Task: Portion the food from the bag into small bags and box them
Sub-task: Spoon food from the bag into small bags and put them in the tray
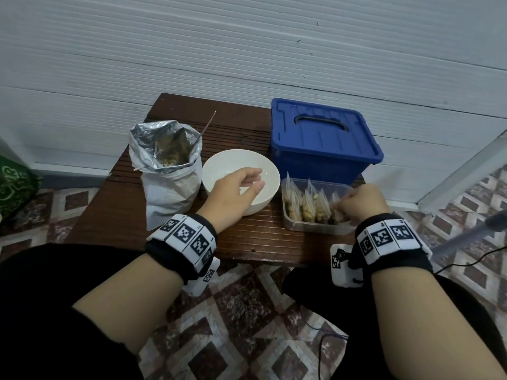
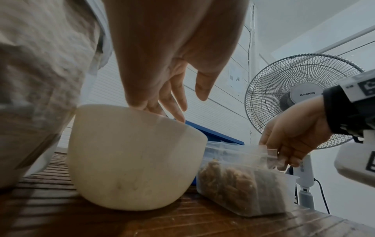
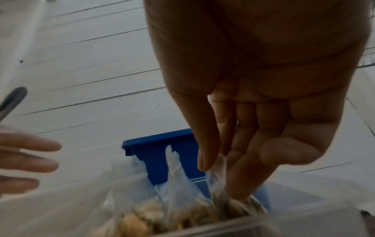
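A clear plastic container (image 1: 310,229) near the table's front right holds several small bags of food standing in a row. My right hand (image 1: 343,205) reaches into its right end and pinches the top of the small bag (image 3: 213,181) between thumb and fingers. My left hand (image 1: 256,179) hovers over the white bowl (image 1: 233,165) with relaxed fingers, holding nothing. The open foil bag (image 1: 170,187) of food stands left of the bowl. Behind the container is the blue box (image 1: 323,138) with its lid on.
All of this sits on a small dark wooden table (image 1: 137,215) against a white panelled wall. A thin stick (image 1: 208,123) lies behind the foil bag. A standing fan (image 2: 300,96) is off to the right, with a cable on the tiled floor.
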A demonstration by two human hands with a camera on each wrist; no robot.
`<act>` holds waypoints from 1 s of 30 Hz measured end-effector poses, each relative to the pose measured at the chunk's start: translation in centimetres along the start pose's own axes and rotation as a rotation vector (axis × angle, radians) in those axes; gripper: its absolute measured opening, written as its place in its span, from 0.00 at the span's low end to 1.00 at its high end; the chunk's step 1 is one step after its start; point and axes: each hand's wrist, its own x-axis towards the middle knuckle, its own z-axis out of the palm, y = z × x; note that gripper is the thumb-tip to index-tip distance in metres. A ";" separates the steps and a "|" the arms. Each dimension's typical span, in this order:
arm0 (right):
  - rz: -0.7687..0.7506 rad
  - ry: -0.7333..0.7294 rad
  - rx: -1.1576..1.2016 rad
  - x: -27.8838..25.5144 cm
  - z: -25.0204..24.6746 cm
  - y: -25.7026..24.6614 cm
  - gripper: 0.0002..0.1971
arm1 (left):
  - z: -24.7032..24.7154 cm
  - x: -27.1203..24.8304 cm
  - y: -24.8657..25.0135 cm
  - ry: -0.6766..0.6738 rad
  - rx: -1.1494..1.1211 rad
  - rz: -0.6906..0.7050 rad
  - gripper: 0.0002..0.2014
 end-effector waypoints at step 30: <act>-0.658 -0.111 -0.467 -4.1 6.4 -10.9 0.28 | -2.1 0.5 -2.2 0.143 0.176 0.033 0.20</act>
